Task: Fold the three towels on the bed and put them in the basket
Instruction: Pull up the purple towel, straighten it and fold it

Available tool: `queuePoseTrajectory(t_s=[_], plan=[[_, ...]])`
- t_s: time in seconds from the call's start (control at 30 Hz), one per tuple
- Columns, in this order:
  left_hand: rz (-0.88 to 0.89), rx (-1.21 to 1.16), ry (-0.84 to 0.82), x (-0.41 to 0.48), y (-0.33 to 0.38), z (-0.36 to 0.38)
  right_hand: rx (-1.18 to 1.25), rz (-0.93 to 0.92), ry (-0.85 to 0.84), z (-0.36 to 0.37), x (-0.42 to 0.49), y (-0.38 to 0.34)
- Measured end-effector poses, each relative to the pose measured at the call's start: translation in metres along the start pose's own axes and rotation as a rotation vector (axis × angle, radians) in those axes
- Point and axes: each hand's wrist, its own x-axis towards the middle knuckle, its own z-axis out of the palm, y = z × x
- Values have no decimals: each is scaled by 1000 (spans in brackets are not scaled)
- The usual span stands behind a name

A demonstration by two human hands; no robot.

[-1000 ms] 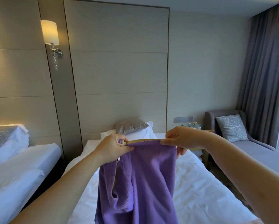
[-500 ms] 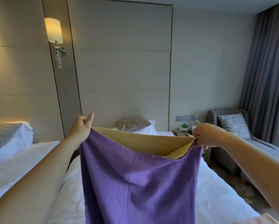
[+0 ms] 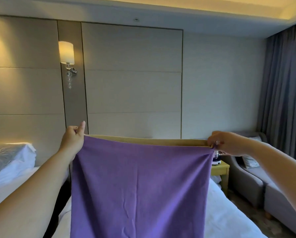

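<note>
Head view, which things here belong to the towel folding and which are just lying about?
Job: purple towel, left hand, right hand, bed. The basket is not in view.
Lying about: wall lamp, second bed, bedside table, armchair, curtain.

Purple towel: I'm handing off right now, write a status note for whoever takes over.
Left hand pinches the purple towel at its top left corner; right hand pinches the top right corner.
The towel hangs spread flat over the bed.
Done: no folded towel visible.
Left: fold this one and two more, then put all three away.
Basket and other towels are out of view.
</note>
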Motion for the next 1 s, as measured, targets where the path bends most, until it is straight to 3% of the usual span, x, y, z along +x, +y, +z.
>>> queuePoseTrajectory(t_s=[0.1, 0.23, 0.47, 0.57, 0.67, 0.77, 0.9, 1.0], plan=[[20, 5, -7, -4, 3, 0, 200, 151, 95, 0, 3, 7], [16, 0, -2, -4, 6, 1, 370, 176, 21, -7, 7, 6], [-16, -24, -108, -8, 6, 14, 446, 248, 341, 19, 29, 14], [-50, -20, -167, -18, -4, 27, 645, 309, 340, 48, 37, 20], [-36, -21, -289, -21, -14, 39, 555, 336, 339, 72, 46, 29], [-107, -86, -518, -26, -31, 51, 405, 351, 221, 90, 54, 40], [-452, -105, -864, -51, -81, 66, 299, 399, -76, 136, 50, 61], [-664, -85, -930, -95, -136, 90, 216, 426, -369, 203, 33, 69]])
